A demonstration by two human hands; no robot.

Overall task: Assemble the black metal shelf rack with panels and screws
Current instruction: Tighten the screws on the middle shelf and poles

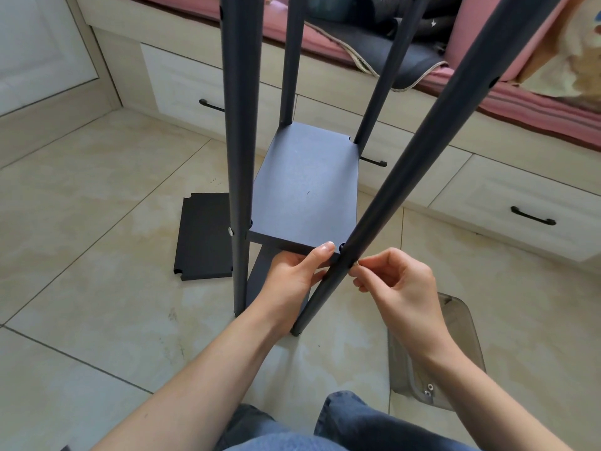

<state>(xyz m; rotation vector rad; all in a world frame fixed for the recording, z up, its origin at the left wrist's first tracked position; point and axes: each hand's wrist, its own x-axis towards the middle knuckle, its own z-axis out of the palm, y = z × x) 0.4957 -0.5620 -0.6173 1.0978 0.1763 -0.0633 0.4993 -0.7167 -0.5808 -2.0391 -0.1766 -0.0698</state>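
The black rack (302, 177) stands on the floor (97, 222) by the drawers (507, 203). The left hand (292, 275) holds its shelf panel (305, 190) at the front corner. The right hand (400, 281) pinches a small screw (355, 264) against the near pole (390, 196), which crosses between both hands. A spare panel (201, 236) lies flat nearby.

beige tiled floor (97, 196), cream drawers (507, 203), pink cushioned bench (520, 102)

Both forearms reach toward twelve o'clock. The left hand (294, 271) curls its fingers, thumb raised. The right hand (395, 276), at three o'clock of it, pinches fingertips together, perhaps on something small.
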